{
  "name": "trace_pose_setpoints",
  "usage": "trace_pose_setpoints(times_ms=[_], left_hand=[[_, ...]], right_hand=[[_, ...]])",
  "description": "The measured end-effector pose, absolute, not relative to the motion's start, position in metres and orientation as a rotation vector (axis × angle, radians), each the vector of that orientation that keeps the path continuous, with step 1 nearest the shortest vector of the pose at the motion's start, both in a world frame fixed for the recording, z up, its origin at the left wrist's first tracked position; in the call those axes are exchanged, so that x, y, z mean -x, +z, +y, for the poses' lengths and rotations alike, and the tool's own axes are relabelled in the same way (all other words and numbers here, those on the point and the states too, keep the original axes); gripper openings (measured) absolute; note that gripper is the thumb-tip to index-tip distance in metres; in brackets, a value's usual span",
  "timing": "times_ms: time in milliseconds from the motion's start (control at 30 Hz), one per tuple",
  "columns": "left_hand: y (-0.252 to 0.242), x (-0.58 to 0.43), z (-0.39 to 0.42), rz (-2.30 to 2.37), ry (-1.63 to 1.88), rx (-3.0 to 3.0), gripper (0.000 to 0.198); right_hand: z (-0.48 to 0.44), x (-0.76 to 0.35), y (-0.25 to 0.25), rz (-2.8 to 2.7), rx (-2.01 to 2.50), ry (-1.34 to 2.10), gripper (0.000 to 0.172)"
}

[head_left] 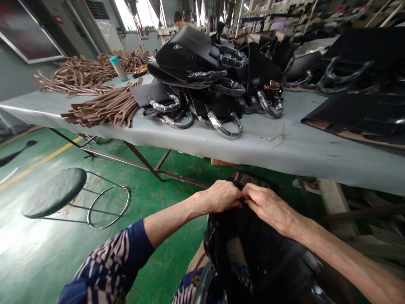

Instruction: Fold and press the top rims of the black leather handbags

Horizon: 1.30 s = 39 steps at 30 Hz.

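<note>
stool [53, 192], far left on the green floor [38, 253]: round dark padded seat on a thin wire frame with a ring footrest, unoccupied.

table [268, 145]: long, covered in pale grey sheet, smooth with a few scuffs. at its left end lie brown straps [104, 107], flat, matte, leather-like, in loose bundles. just behind them stands a bottle [119, 67] with a teal cap, tilted. at centre sits a pile of bags [215, 76], black, stiff and smooth, their curved handles wrapped in clear glossy film. these appear finished or waiting; which one cannot be told. at right lie flat black panels [354, 114], rigid, with a raw brown edge showing.

below the table edge, on the person's lap: a black bag [262, 253], soft sheen, partly in crinkled film. left hand [221, 196] is closed in a pinch at the bag's top edge; right hand [268, 204] meets it, fingers curled and gripping the same spot. the fingertips are touching each other. what they pinch is hidden.

judgement: work on this bag is under way at its upper edge, not complete; many bags on the table look already handled.
</note>
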<state>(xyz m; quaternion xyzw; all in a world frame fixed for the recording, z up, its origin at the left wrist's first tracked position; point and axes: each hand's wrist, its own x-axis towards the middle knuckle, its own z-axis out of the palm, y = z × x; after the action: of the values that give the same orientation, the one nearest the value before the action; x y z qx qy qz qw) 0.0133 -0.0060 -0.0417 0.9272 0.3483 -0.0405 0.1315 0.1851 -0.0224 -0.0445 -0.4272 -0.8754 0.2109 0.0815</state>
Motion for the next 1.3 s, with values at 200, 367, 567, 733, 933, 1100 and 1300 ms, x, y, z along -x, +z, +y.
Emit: trace_pose_setpoints(times_ms=[200,367,567,733,933,1100,1300], left_hand=[[-0.042,-0.017,-0.008,0.967,-0.169,-2.762,0.026],[-0.04,-0.017,-0.009,0.967,-0.179,-2.754,0.022],[-0.042,-0.008,-0.007,1.034,-0.084,-2.695,0.021],[-0.04,-0.004,-0.005,1.032,-0.074,-2.68,0.022],[-0.039,-0.002,-0.005,1.031,-0.068,-2.665,0.021],[-0.043,-0.003,-0.005,1.074,-0.025,-2.646,0.022],[-0.046,-0.003,-0.002,1.072,0.003,-2.634,0.023]], right_hand=[[-0.03,-0.182,-0.039,-2.841,1.115,0.29,0.023],[-0.033,-0.187,-0.035,-2.769,1.19,0.436,0.021],[-0.038,-0.199,-0.03,-2.508,1.721,0.756,0.04],[-0.038,-0.189,-0.022,-2.665,1.832,0.545,0.022],[-0.03,-0.176,-0.026,-2.83,1.707,0.16,0.005],[-0.027,-0.173,-0.028,-2.852,1.722,0.122,0.011],[-0.021,-0.175,-0.028,-2.84,1.622,0.291,0.021]])
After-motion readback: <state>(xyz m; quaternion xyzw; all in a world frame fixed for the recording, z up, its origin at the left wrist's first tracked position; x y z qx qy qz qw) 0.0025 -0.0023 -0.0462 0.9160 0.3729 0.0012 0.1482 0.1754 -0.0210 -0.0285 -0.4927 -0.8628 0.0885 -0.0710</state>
